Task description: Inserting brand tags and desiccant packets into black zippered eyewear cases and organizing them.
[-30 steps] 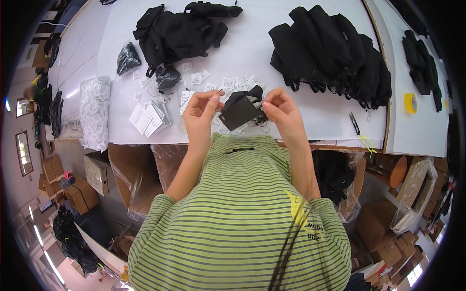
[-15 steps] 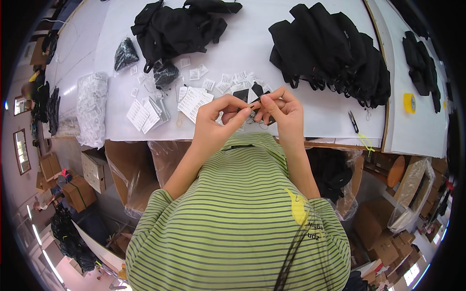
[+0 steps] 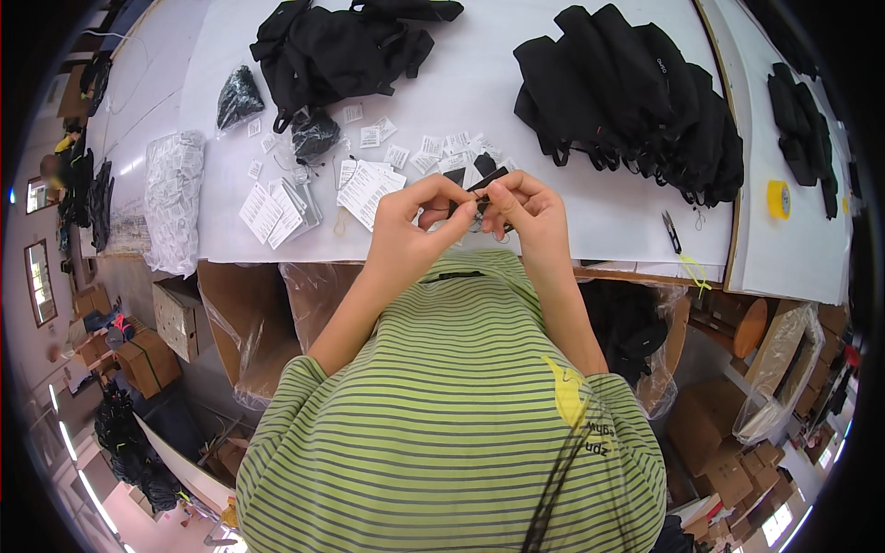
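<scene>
While pinched, black strap (image 3: 481,184), both hands, white table (image 3: 516,111)

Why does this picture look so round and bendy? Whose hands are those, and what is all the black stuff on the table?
The camera sits on a person's head and looks down, and its very wide lens bends straight edges near the rim. The striped green shirt belongs to that person, and so do both hands. The left hand and the right hand meet in the middle and pinch a small black piece between their fingertips. What exactly it is, I cannot tell. Beyond them is a white table with piles of black fabric items, stacks of small white paper tags, a yellow roll of tape and small snips.
</scene>
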`<state>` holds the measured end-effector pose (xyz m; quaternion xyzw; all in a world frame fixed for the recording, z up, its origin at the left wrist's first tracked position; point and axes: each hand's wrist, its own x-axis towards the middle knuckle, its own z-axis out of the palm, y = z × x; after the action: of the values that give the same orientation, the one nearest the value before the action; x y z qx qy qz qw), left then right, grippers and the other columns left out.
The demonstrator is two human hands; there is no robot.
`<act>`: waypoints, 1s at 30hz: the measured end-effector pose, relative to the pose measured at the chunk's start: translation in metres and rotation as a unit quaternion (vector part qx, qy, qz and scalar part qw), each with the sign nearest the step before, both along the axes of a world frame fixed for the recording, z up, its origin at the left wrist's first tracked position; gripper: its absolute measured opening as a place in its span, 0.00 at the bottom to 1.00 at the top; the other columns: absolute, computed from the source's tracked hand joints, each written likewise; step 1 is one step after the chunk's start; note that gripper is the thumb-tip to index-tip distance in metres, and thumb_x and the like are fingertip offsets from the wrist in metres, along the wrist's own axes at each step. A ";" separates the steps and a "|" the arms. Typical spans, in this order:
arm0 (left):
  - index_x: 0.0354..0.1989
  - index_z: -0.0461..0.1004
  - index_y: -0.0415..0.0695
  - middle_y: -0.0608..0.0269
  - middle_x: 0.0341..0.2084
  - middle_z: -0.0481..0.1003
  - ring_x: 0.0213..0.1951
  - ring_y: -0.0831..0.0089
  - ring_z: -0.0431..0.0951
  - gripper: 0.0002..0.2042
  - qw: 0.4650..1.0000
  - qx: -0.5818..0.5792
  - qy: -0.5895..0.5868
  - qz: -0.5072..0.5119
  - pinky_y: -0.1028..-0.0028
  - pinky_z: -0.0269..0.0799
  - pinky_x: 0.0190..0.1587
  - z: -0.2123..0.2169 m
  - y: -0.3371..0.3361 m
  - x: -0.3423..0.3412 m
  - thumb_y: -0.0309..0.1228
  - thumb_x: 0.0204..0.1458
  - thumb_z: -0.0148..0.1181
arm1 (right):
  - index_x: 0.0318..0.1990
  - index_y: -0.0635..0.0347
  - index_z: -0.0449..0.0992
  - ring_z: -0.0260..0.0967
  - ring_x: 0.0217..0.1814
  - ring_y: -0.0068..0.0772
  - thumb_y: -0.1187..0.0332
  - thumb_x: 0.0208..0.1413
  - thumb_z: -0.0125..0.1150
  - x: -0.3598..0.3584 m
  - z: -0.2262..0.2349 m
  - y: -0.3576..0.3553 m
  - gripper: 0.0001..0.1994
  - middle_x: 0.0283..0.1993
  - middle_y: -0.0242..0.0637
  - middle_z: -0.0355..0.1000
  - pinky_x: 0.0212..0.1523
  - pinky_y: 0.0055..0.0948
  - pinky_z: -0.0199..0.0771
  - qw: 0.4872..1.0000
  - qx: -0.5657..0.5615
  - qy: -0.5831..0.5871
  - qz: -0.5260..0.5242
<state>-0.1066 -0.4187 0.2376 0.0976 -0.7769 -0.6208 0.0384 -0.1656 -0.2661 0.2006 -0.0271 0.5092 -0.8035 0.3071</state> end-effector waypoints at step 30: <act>0.43 0.72 0.43 0.52 0.51 0.70 0.54 0.54 0.68 0.15 0.918 -0.368 0.107 -0.102 0.61 0.65 0.55 -0.179 -0.011 -0.028 0.30 0.46 0.63 | 0.31 0.60 0.74 0.67 0.27 0.19 0.66 0.54 0.61 -0.026 -0.041 0.068 0.08 0.33 0.35 0.76 0.29 0.18 0.64 0.932 0.306 0.119 -0.155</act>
<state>-0.1344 -0.4296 0.0591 -0.0705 -0.9476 -0.2981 0.0907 -0.1916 -0.1986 0.1596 0.0523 0.7612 -0.6370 0.1096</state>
